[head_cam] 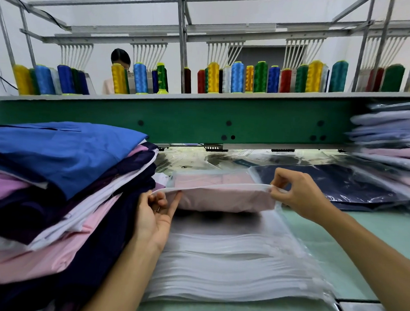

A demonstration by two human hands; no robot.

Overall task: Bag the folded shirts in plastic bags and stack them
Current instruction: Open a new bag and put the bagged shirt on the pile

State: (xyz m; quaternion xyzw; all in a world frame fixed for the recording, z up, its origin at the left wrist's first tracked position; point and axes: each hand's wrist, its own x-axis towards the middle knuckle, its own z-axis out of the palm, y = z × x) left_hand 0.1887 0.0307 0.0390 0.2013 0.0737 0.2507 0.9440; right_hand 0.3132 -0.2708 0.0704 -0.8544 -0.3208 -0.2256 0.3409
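At six o'clock, above the spare bags (229,263), left grip (157,214) and right grip (297,195) pinch the plastic bag (210,177) at its mouth corners, pink shirt (220,200) inside. Soft, light, slippery-skinned: the rim looks the safest hold. Bagged stack (389,150): two o'clock.

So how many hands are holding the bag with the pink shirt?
2. The left hand holds the left end of the bag; the right hand pinches its right end. No other hands are in view.

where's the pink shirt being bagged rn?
Head view, centre: the pink shirt lies in a plastic bag pinched by left hand and right hand, over the stack of empty bags, right of the unbagged shirt pile.
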